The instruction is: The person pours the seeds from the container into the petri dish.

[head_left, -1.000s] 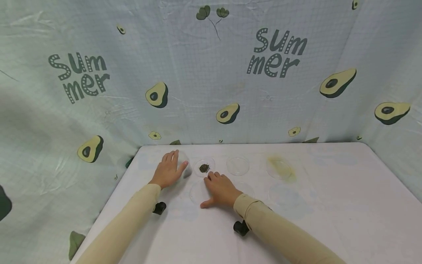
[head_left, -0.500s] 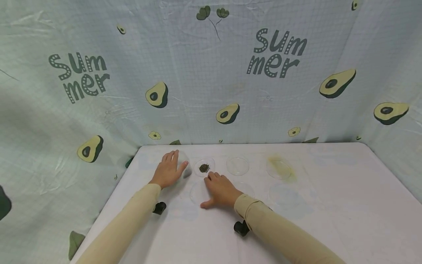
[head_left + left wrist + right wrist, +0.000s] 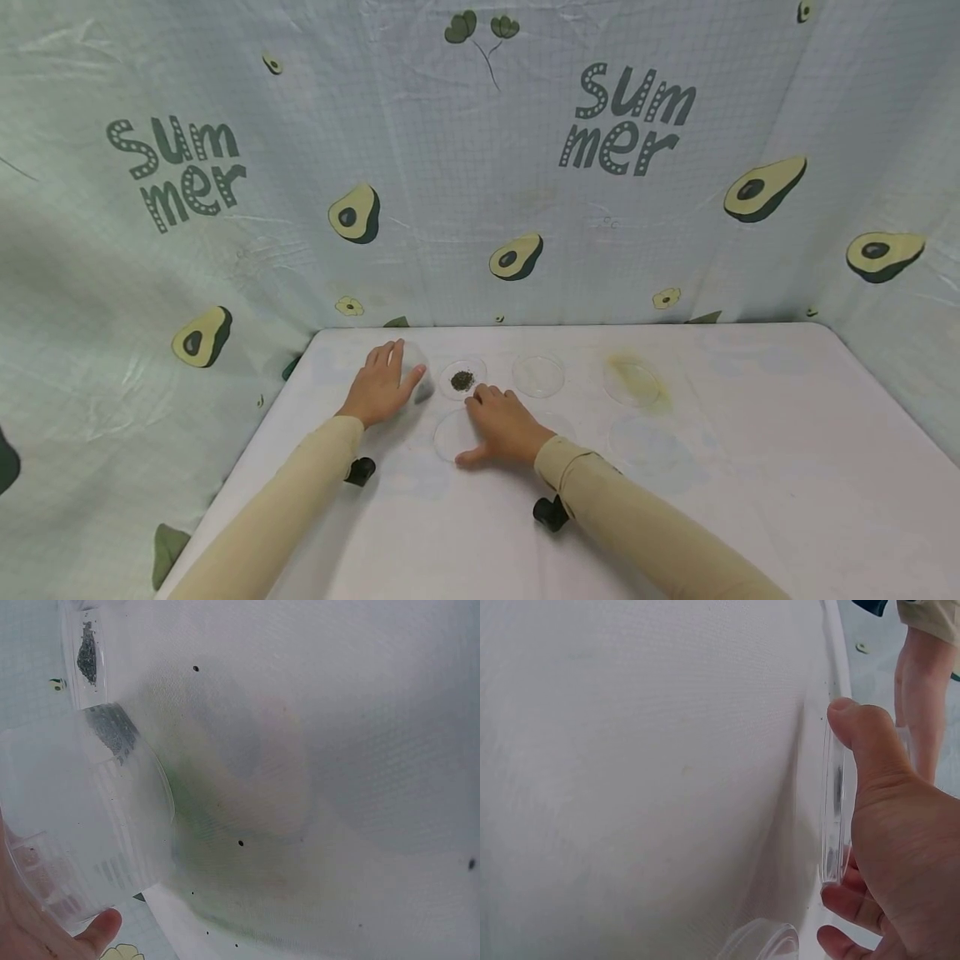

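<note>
My left hand (image 3: 378,392) is round a clear, ridged plastic container (image 3: 112,817) at the back left, thumb against its side. Dark bits (image 3: 112,731) lie inside it. My right hand (image 3: 506,429) grips a clear petri dish (image 3: 447,437) by its edges, thumb on the near edge and fingertips at the far edge. In the right wrist view, the petri dish (image 3: 832,802) shows edge-on between thumb and fingers. Just beyond the right fingertips, another petri dish (image 3: 446,385) holds a small heap of dark dried bits (image 3: 462,381).
More clear petri dishes stand on the white table, one behind the right hand (image 3: 538,377) and one further right (image 3: 630,385), over a yellow-green stain. Another dish is partly hidden by the right hand. Small dark specks dot the cloth (image 3: 300,892). Behind hangs a curtain (image 3: 435,167).
My right hand and the petri dish in it have shifted slightly away from me. The left hand keeps its place; the head view has moved a little.
</note>
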{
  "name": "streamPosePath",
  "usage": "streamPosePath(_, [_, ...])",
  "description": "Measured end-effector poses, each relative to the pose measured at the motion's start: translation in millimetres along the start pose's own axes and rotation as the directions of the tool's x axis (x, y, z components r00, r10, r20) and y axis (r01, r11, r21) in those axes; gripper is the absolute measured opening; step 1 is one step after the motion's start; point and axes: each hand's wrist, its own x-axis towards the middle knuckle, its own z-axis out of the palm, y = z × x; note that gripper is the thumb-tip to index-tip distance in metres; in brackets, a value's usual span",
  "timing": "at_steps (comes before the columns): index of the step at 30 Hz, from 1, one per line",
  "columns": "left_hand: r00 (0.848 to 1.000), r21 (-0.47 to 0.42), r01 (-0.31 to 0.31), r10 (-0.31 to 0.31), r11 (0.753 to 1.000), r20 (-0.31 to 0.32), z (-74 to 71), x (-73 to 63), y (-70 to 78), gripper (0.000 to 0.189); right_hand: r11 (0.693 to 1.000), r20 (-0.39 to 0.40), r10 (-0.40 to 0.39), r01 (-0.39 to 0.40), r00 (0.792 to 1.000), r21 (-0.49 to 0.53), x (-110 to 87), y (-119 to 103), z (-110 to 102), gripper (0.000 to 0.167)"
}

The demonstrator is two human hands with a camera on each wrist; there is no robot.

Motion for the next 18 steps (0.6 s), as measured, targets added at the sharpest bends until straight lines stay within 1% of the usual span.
streamPosePath(5, [1.000, 0.002, 0.002, -0.002, 1.000, 0.002, -1.7, -1.1, -0.6, 0.075, 1.000, 0.001, 0.000, 0.000, 1.000, -0.008, 2.5, 1.2, -2.0, 0.090])
streamPosePath(11, [1.000, 0.006, 0.002, -0.002, 1.000, -0.009, -4.5, -2.6, -2.5, 0.075, 0.999, -0.006, 0.016, -0.016, 1.000, 0.033, 7.2, 2.5, -7.0, 0.091])
streamPosePath(15, [1.000, 0.006, 0.006, -0.006, 1.000, -0.013, -2.2, -1.6, -3.6, 0.076, 0.998, -0.016, 0.028, -0.027, 0.999, 0.054, 9.7, 5.8, -7.9, 0.089])
streamPosePath(18, [1.000, 0.009, 0.002, -0.002, 1.000, 0.000, 0.8, -0.5, -2.8, 0.077, 0.997, -0.008, 0.042, -0.041, 0.999, 0.065, 9.7, 8.5, -8.0, 0.087])
